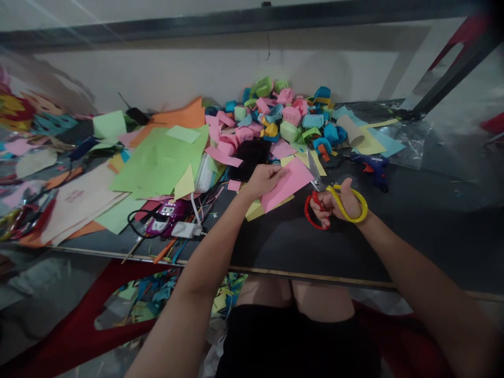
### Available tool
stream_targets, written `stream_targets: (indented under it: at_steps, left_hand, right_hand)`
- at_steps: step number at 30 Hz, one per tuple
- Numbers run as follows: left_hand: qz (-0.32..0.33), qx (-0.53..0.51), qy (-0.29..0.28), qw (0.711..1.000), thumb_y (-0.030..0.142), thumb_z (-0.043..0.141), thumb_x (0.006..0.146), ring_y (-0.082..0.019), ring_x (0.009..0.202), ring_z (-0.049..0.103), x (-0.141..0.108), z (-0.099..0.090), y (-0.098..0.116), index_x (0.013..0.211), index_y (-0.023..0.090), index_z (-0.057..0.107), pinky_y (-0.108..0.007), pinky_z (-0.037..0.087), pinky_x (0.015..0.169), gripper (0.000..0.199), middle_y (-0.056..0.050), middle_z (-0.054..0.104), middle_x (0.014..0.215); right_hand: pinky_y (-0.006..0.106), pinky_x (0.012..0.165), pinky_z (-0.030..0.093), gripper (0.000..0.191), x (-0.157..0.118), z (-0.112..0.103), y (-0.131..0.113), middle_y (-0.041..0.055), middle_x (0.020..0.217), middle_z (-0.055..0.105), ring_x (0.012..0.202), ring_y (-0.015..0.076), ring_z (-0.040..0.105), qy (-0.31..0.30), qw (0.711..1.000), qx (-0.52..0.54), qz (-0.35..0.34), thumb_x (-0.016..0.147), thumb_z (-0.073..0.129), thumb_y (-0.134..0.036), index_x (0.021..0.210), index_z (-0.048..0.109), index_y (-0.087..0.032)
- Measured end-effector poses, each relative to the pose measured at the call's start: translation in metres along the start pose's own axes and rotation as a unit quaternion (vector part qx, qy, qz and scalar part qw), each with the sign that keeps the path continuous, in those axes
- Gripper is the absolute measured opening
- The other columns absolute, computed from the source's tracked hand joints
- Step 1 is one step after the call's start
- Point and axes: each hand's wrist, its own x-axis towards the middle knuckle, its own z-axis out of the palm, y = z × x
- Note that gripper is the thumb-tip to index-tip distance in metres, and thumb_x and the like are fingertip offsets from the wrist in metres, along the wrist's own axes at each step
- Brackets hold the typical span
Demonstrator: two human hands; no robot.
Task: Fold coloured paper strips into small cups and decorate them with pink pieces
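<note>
My left hand [264,180] pinches a pink paper sheet [289,185] by its left edge, above the dark table. The fingers of my right hand [334,205] are in the loops of a pair of scissors [315,181] with one red and one yellow handle. The scissor blades are apart and point up and away, close to the sheet's right corner. Yellow paper [255,211] shows beneath the pink sheet. Just behind my left hand lies a black object [252,156].
Folded paper pieces [291,116] are heaped against the wall. Green sheets [157,163] and a purple power strip [168,218] are at the left. A blue glue gun [374,169] and a cardboard roll [350,131] lie at the right. The table's front edge [307,275] crosses above my lap.
</note>
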Motion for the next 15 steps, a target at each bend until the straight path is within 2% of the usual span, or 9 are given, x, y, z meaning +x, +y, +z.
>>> stream_targets:
  at_steps: [11, 15]
  left_hand:
    - [-0.006, -0.007, -0.004, 1.0, 0.06, 0.049, 0.094, -0.01, 0.057, 0.023, -0.0002, -0.0036, 0.0059, 0.059, 0.021, 0.031, -0.027, 0.021, 0.052, 0.055, 0.003, 0.025, 0.059]
    - [-0.019, -0.003, 0.003, 1.0, 0.065, 0.048, 0.093, -0.01, 0.056, 0.023, 0.0002, -0.006, 0.0021, 0.059, 0.021, 0.033, -0.027, 0.02, 0.051, 0.057, 0.003, 0.025, 0.059]
  right_hand:
    - [0.03, 0.043, 0.05, 0.101, 0.0036, 0.0083, -0.0041, -0.0043, 0.059, 0.042, 0.044, 0.0129, 0.048, 0.019, 1.0, -0.011, -0.022, 0.06, 0.005, -0.107, 0.08, 0.052, -0.019]
    - [0.03, 0.044, 0.05, 0.098, 0.0038, 0.008, -0.0036, -0.005, 0.058, 0.041, 0.043, 0.0124, 0.045, 0.025, 0.999, 0.005, -0.03, 0.06, 0.008, -0.107, 0.078, 0.05, -0.02]
